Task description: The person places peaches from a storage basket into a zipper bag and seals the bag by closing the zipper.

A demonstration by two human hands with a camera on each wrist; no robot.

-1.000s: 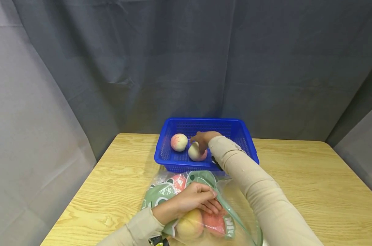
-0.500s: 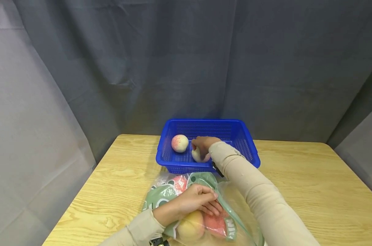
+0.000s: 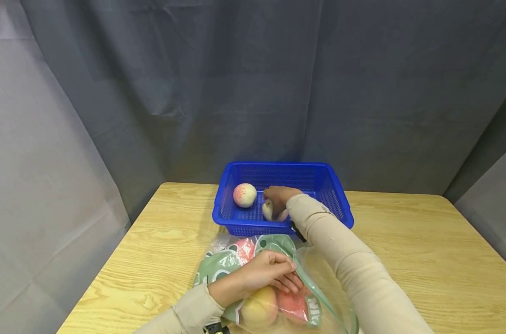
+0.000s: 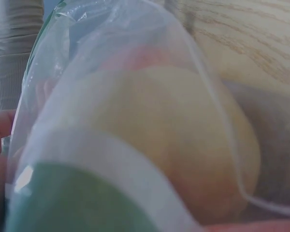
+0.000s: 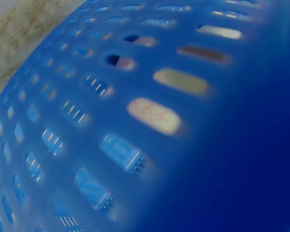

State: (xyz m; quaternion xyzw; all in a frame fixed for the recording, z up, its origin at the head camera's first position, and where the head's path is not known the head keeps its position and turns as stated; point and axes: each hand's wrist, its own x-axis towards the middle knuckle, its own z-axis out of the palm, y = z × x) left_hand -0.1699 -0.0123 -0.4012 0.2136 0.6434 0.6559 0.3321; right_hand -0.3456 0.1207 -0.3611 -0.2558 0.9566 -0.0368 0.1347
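Observation:
My right hand (image 3: 278, 197) reaches down into a blue plastic basket (image 3: 345, 218) and grips a pale peach (image 3: 267, 211), its fingers partly covering the fruit. A second peach (image 3: 244, 195), pale with a pink blush, lies to the left in the basket. In front, my left hand (image 3: 265, 273) pinches the green-edged opening of a clear zip bag (image 3: 213, 266) with printed green shapes. Inside the bag are a yellow peach (image 3: 259, 306) and a pinkish-red fruit (image 3: 292, 301). In the left wrist view the yellow peach (image 4: 183, 125) shows close up through the plastic.
The basket stands near the back edge of a wooden table (image 3: 161, 250), right behind the bag. A dark grey curtain (image 3: 236, 83) hangs behind it, with lighter cloth at both sides. The right wrist view shows mostly the basket's slotted wall (image 5: 96, 130).
My right hand has closed further round the peach and shifted slightly right with it. The other peach and my left hand on the bag stay nearly as they were.

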